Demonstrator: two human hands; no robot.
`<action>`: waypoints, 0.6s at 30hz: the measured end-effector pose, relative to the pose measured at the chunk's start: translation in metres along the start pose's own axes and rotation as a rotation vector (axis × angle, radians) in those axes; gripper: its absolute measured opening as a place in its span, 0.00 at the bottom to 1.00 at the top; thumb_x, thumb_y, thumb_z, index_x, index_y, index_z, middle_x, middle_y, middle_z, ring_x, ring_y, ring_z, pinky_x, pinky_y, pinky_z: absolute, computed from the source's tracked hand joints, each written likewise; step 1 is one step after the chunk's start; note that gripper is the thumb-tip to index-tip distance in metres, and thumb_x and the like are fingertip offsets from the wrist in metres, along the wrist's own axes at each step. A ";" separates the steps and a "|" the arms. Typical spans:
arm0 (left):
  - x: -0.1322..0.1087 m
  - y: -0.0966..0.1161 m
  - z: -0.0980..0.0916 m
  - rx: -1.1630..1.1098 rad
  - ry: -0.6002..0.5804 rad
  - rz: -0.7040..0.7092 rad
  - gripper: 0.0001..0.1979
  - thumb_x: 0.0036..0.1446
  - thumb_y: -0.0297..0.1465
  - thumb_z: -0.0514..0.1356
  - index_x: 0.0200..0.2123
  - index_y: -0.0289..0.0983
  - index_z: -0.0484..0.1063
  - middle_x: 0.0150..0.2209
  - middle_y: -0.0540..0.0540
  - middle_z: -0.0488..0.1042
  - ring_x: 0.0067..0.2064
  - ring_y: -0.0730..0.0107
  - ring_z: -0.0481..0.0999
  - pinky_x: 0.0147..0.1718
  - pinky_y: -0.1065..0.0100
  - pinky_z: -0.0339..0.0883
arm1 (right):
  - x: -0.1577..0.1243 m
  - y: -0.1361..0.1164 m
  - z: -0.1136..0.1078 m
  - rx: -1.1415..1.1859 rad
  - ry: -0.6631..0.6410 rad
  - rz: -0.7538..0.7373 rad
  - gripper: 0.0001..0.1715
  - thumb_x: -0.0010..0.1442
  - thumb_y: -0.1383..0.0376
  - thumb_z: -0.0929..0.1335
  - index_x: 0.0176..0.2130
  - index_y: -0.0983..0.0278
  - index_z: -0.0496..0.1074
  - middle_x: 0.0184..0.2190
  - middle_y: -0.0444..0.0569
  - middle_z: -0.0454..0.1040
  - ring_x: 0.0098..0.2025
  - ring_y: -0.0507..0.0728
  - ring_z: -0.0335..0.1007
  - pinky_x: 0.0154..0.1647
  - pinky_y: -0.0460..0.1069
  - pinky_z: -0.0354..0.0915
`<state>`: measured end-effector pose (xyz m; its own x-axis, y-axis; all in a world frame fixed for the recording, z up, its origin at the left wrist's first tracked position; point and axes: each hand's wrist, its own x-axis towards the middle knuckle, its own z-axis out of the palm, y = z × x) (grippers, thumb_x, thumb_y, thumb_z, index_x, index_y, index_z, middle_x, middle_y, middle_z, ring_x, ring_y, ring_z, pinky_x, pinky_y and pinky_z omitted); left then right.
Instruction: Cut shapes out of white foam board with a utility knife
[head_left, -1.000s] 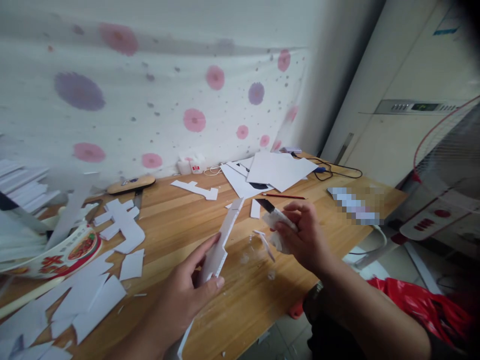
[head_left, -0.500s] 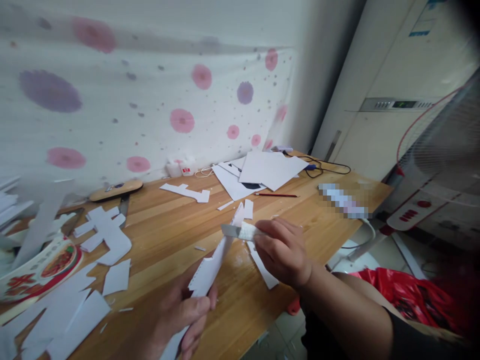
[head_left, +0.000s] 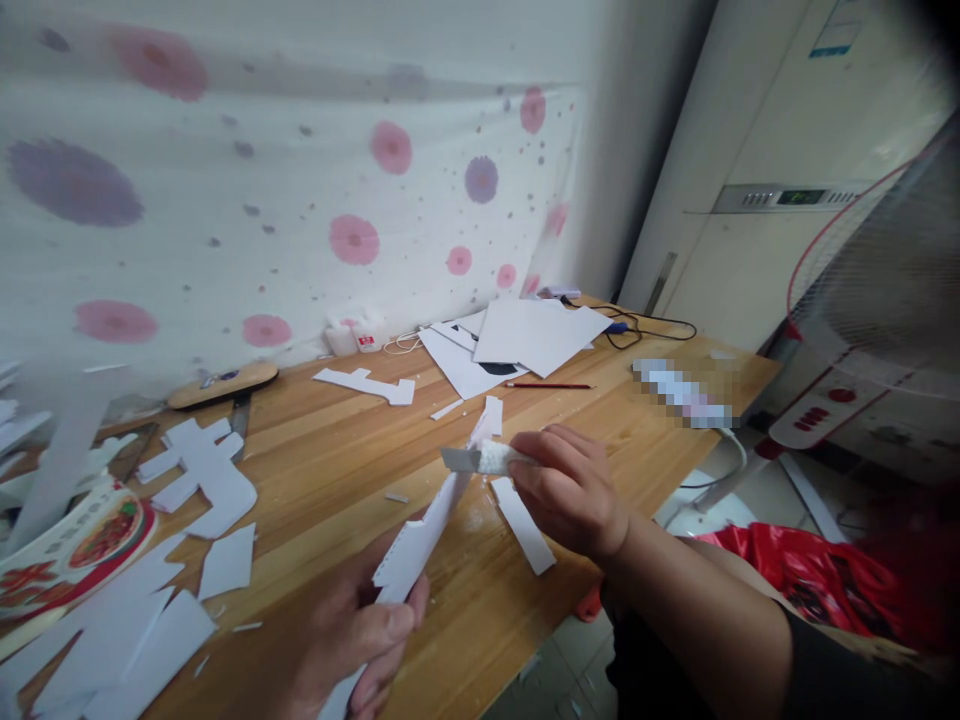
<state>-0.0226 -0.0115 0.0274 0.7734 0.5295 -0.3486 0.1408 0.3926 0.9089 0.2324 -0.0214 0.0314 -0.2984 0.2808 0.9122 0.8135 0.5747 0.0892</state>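
Note:
My left hand (head_left: 360, 640) grips the lower end of a long white notched foam-board strip (head_left: 424, 530), which tilts up and away over the wooden table (head_left: 337, 460). In my right hand (head_left: 570, 490) is a utility knife (head_left: 484, 459) with a white-wrapped handle, its blade pointing left and touching the strip's upper part. A loose white strip (head_left: 525, 525) lies on the table just under my right hand.
White cut-outs (head_left: 202, 475) and scraps litter the left side beside a printed bowl (head_left: 67, 545). Sheets of paper (head_left: 525, 335), a red pencil (head_left: 547, 385), glue bottles (head_left: 360, 335) and cables lie at the back. A fan (head_left: 877, 300) stands at the right.
My right hand swung the knife from pointing up to pointing left, onto the strip. My left hand dropped lower and nearer with the strip. The view shifted slightly right.

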 end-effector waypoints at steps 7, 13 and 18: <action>0.003 -0.009 -0.005 0.025 0.062 0.047 0.20 0.49 0.49 0.63 0.29 0.39 0.65 0.14 0.60 0.58 0.13 0.84 0.53 0.13 0.79 0.55 | -0.007 0.014 -0.004 0.076 0.009 0.044 0.10 0.57 0.76 0.65 0.32 0.61 0.64 0.31 0.49 0.73 0.29 0.52 0.66 0.29 0.48 0.63; -0.001 -0.017 -0.009 0.038 0.112 0.072 0.14 0.53 0.43 0.62 0.28 0.39 0.67 0.12 0.60 0.55 0.12 0.81 0.54 0.13 0.78 0.56 | -0.016 0.033 -0.015 0.049 0.019 0.105 0.09 0.57 0.75 0.66 0.33 0.60 0.66 0.31 0.48 0.73 0.30 0.52 0.69 0.29 0.47 0.65; -0.007 -0.005 0.001 0.113 0.289 0.075 0.18 0.50 0.41 0.63 0.46 0.45 0.72 0.23 0.57 0.68 0.13 0.83 0.58 0.12 0.77 0.59 | -0.025 0.044 -0.018 0.041 0.120 0.265 0.09 0.56 0.74 0.66 0.30 0.60 0.66 0.31 0.47 0.73 0.25 0.50 0.68 0.23 0.45 0.62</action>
<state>-0.0281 -0.0181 0.0252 0.5790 0.7519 -0.3153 0.1699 0.2669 0.9486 0.2842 -0.0170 0.0199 -0.0151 0.3340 0.9424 0.8339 0.5243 -0.1725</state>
